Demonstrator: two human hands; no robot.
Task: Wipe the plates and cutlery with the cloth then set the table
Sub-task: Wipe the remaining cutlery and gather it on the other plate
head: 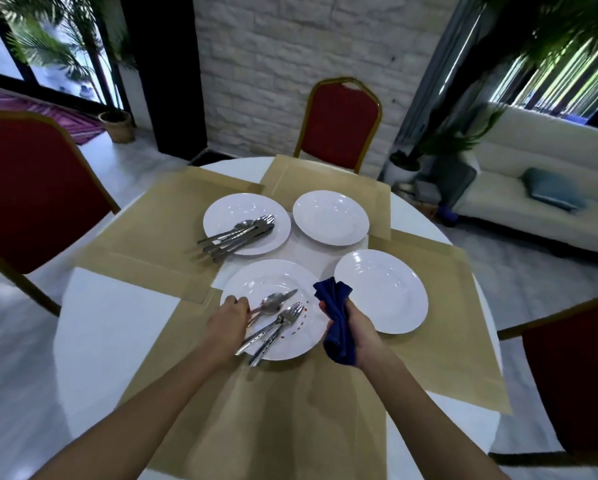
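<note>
Four white plates lie on tan placemats on a round white table (93, 327). The nearest plate (290, 344) carries red smears, a spoon (273, 301), a knife and two forks (287, 318). My left hand (230, 318) rests on this plate's left edge and grips the spoon and knife handles. My right hand (351, 327) grips a dark blue cloth (337, 317) bunched upright at the plate's right rim. The far left plate (247, 207) holds several pieces of cutlery (237, 237). The far plate (330, 216) and the right plate (382, 291) are bare.
Red chairs with gold frames stand at the left (31, 188), at the far side (340, 123) and at the right (574, 382). A white sofa (539, 188) and potted plants stand beyond the table. A tan placemat (290, 410) lies in front of me.
</note>
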